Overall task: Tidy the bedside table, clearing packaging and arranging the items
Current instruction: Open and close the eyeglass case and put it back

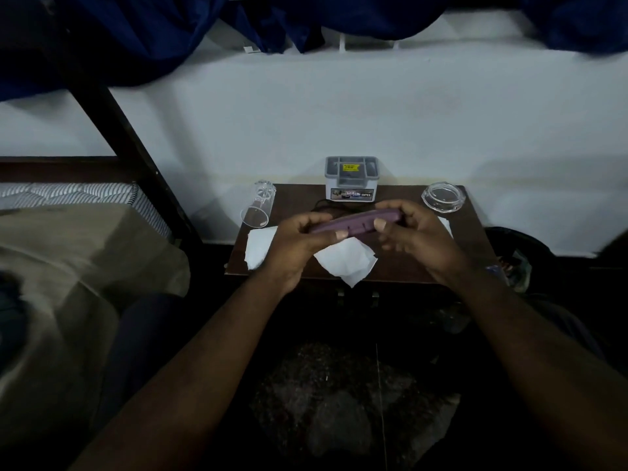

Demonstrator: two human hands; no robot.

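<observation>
Looked like a mid-tidy moment, bedside table (pixel 407 266) still cluttered. Starting at 9 o'clock of the tabletop: clear glass tumbler (pixel 259 208) lying on its side, hanging partly off the left edge, mouth pointing toward the camera. Just beside it at about 7 o'clock, white tissue paper (pixel 343 261) spread flat and crumpled, one corner poking over the front edge. Left hand (pixel 299 246) curled around the near end of a purple phone case (pixel 356 220), thumb pressed on its side. Case held up above the middle of the table, tilted with the right end higher, not touching the wood. Behind it at 12 o'clock, grey organiser box (pixel 352 178) up against the wall, with a dark cable (pixel 328 206) trailing in front. Right hand (pixel 414 237) pinched on the far end of the case, thumb on the edge, fingers wrapped behind. Glass ashtray (pixel 443 197) at 2 o'clock, well apart from everything. Probably best to keep both thumbs on the case edges and set it down flat somewhere clear of the paper, or slot it by the organiser. Would grab the tumbler soon though, looked ready to roll off.
</observation>
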